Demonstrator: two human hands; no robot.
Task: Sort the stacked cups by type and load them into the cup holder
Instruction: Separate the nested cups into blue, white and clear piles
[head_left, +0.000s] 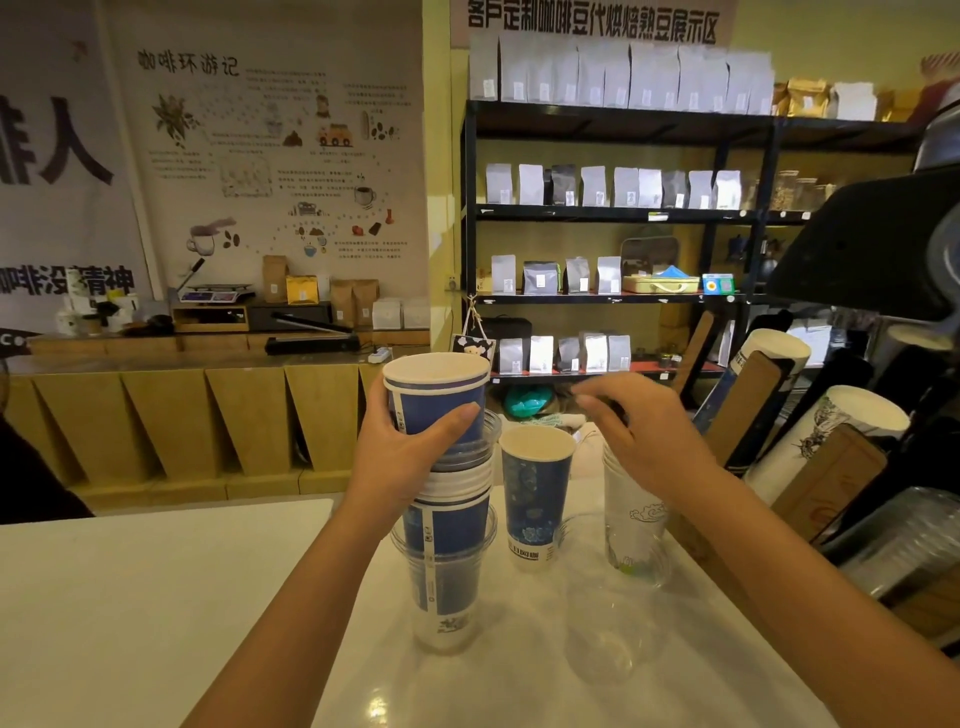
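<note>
A tall mixed stack of cups (447, 551) stands on the white counter, blue paper cups nested with clear plastic ones. My left hand (400, 457) grips the stack near its top, around the uppermost blue paper cup (436, 395). A single blue paper cup (535, 493) stands upright just right of the stack. Further right stands a short stack of clear plastic cups (631, 525) with a printed pattern. My right hand (639, 441) hovers above that clear stack, fingers spread, holding nothing. The wooden cup holder (826, 483) at the right carries slanted rows of white cups (862, 415).
A clear plastic cup (602, 644) lies low on the counter in front, hard to make out. Black equipment (872, 249) looms at the upper right. Behind the counter are a black shelf (618, 213) of coffee bags and a wooden side counter (197, 410).
</note>
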